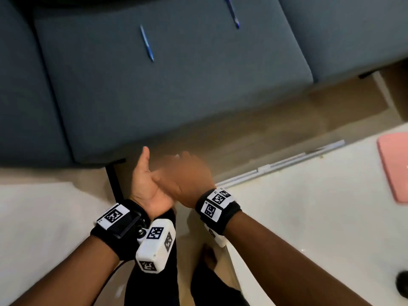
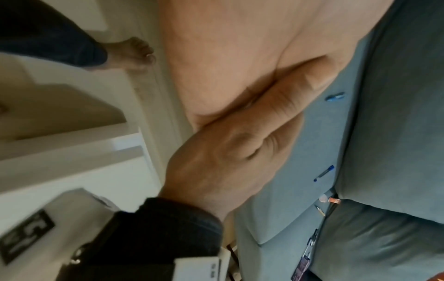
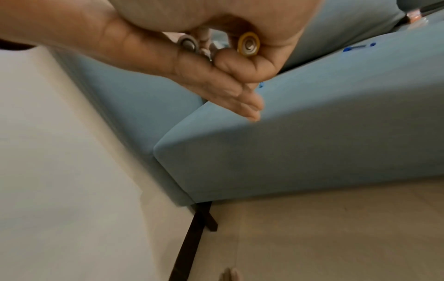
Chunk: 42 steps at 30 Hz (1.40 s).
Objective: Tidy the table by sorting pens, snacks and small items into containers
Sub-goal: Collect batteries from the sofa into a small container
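My two hands meet above the floor in front of a grey-blue sofa (image 1: 176,85). The left hand (image 1: 145,186) is held flat with straight fingers (image 3: 230,95), palm toward the right hand. My right hand (image 1: 187,173) lies against that palm, its fingers curled round two small cylinders that look like batteries. One has a yellow-rimmed end (image 3: 248,44), the other a grey end (image 3: 188,44). Two blue pens (image 1: 146,43) (image 1: 231,13) lie on the sofa seat, well beyond both hands.
A white table (image 1: 309,217) on the right carries a pink flat item (image 1: 395,166) and a dark object (image 1: 401,283). Another white surface (image 1: 44,206) is at the left. A small orange item (image 2: 332,200) sits in the sofa gap. My bare feet stand between the tables.
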Tool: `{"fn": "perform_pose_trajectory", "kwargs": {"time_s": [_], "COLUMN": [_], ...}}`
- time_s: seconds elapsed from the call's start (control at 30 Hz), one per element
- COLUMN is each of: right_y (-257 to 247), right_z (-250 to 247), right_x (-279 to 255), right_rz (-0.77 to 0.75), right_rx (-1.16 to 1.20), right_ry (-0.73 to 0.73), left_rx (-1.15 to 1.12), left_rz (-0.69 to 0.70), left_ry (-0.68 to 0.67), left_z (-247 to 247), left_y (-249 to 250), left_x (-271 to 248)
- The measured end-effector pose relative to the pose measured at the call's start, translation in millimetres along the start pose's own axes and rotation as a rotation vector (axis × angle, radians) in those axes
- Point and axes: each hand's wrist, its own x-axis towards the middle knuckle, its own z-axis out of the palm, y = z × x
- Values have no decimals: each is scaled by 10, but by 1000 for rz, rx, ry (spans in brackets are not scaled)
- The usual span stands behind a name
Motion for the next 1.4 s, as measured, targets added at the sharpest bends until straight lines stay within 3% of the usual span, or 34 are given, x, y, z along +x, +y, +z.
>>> {"fn": "perform_pose_trajectory", "kwargs": {"time_s": [0.2, 0.4, 0.6, 0.73, 0.83, 1.0, 1.1, 1.4], "right_y": [467, 528, 407, 450, 506, 526, 591, 984], "right_z": [154, 239, 348, 427, 412, 226, 152, 391], "right_x": [-1106, -1932, -2374, -2571, -2754, -3151, -3455, -4457], "right_rz": [203, 436, 732, 790, 772, 734, 746, 976], "right_rx": [182, 493, 1034, 1298, 1339, 1460, 1561, 1345], "right_ry": [92, 37, 191, 307, 278, 244, 265, 262], "left_rx": [25, 236, 726, 929, 1063, 900, 930, 1098], "left_rz": [-160, -212, -117, -38, 35, 144, 200, 226], "left_ry": [-145, -92, -20, -4, -42, -15, 2, 154], "left_z": [-200, -377, -330, -351, -388, -608, -710, -1361], "left_y": [-1119, -1817, -2199, -2431, -2610, -2900, -3129, -4060], "left_x": [-133, -360, -616, -764, -902, -1109, -1163, -1036]}}
